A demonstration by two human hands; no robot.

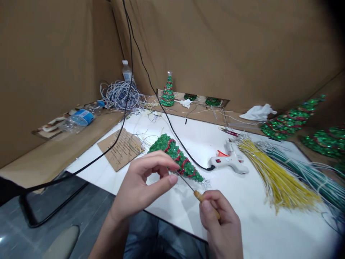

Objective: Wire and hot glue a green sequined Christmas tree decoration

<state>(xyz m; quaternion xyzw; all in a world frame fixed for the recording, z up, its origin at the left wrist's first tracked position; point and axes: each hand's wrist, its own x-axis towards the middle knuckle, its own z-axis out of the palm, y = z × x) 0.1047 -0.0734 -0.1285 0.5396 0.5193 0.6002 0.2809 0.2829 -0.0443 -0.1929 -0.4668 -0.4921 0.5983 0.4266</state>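
Observation:
A small green beaded Christmas tree (172, 153) with red trim hangs tilted over the white tabletop (253, 230), its silver tip pointing right and down. My left hand (140, 187) pinches it between thumb and fingers near the middle. My right hand (222, 225) is closed round the wooden handle of a thin metal awl (198, 195), whose point reaches up to the tree's side by my left fingertips.
A white glue gun (229, 162) lies right of the tree, its black cord running up. Bundles of yellow wire (272, 172) and green wire (309, 176) lie at right. Finished trees (168, 91) stand behind, more (289, 120) at right. A cardboard piece (121, 148), wire tangle (121, 95) and bottles (81, 118) sit at left.

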